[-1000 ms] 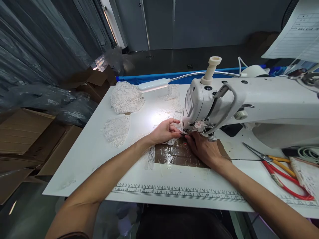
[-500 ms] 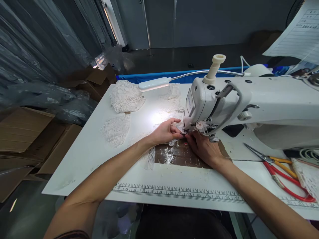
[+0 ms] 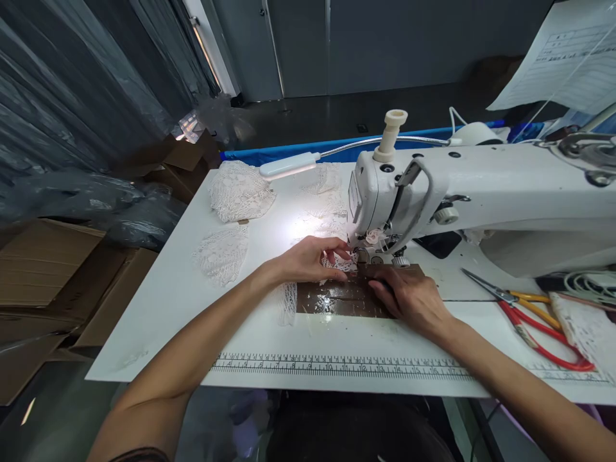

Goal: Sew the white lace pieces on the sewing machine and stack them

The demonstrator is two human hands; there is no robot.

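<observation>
I see a white lace piece [image 3: 338, 264] with an openwork net pattern, over a glossy brown taped patch [image 3: 332, 301] on the white desk [image 3: 163, 314]. The sewing machine [image 3: 486, 192] is white, its spool pin [image 3: 391, 131] cream. More white netted lace [image 3: 239, 190] lies further back. A ruler strip [image 3: 337, 367] is printed in black ticks and numbers. The scissors [image 3: 524, 317] have red and orange handles. A blue band [image 3: 289, 153] edges the desk.

Two hands [image 3: 308, 260] [image 3: 410, 296], one sewing machine [image 3: 481, 192], one lamp [image 3: 287, 168].

White openwork lace [image 3: 287, 300] lies flat on the worktop [image 3: 192, 308], one end on a shiny brown patch [image 3: 337, 300] beneath the sewing machine's [image 3: 481, 186] needle, the other end trailing nearer.
</observation>
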